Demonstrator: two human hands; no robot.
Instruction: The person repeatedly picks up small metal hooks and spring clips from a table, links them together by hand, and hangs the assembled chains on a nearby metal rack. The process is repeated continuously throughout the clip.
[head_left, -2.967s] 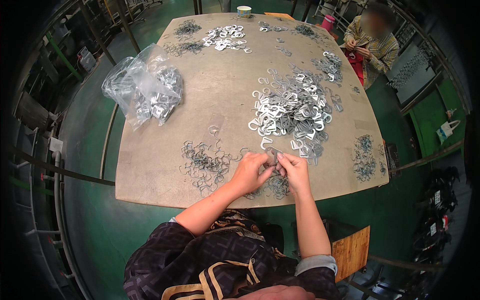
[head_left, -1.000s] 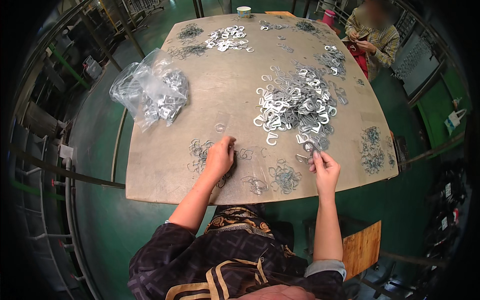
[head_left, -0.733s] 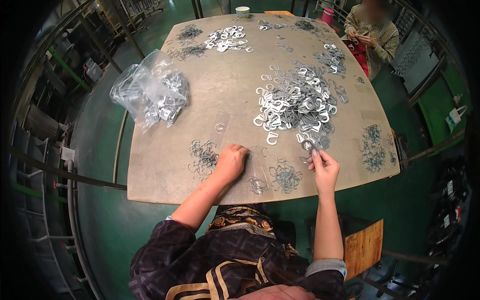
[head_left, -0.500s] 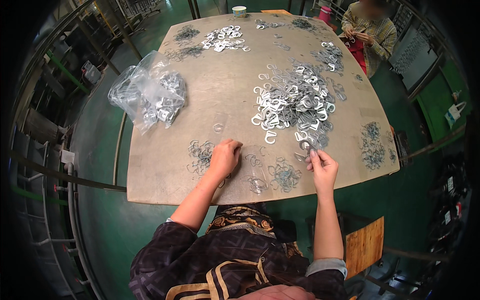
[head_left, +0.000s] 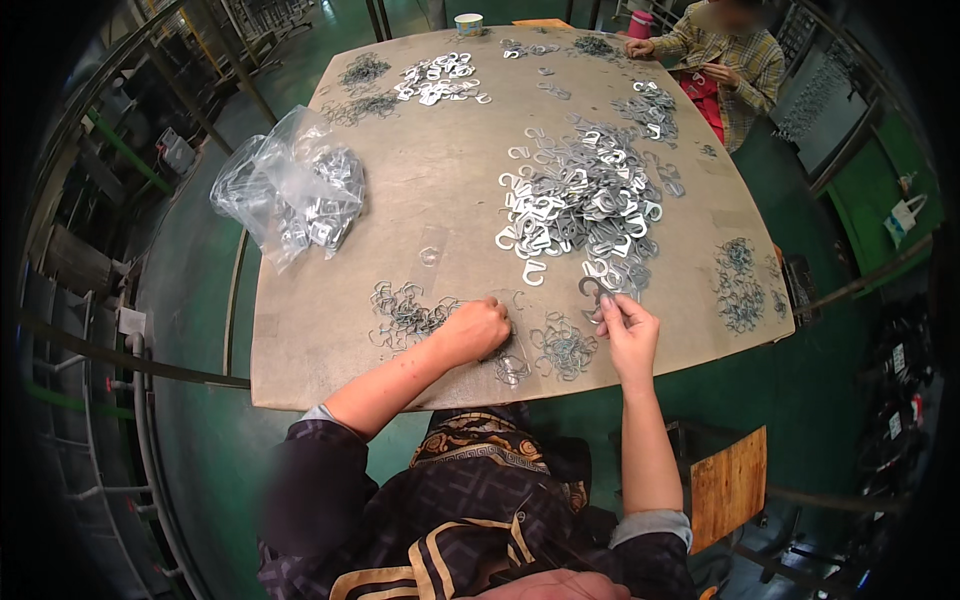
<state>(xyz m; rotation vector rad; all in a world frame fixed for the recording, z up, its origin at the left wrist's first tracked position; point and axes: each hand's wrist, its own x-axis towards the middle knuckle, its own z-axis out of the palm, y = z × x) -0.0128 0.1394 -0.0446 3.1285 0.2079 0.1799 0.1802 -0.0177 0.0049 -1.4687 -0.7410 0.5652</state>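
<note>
My right hand [head_left: 632,336] is closed in a pinch on a grey metal hook [head_left: 590,287], held just in front of the large heap of flat metal hooks [head_left: 585,195]. My left hand [head_left: 474,332] is low over the table with its fingers curled down and pressed together. Whatever those fingers grip is hidden beneath them. Beside my left wrist lies a pile of small bent wire clips [head_left: 402,310]. Another clip pile [head_left: 564,346] sits between my two hands, and a few loose clips [head_left: 510,370] lie near the table's front edge.
On the brown table [head_left: 400,220], a clear plastic bag of metal parts [head_left: 325,205] stands at left. Smaller hook piles [head_left: 440,78] and clip piles [head_left: 740,290] lie around it. A paper cup [head_left: 468,24] is at the far edge. A person [head_left: 735,70] works at the far right.
My left hand has moved right, away from the left clip pile. My right hand, still pinching the hook, has shifted slightly left. The other person's hand now reaches onto the far table edge.
</note>
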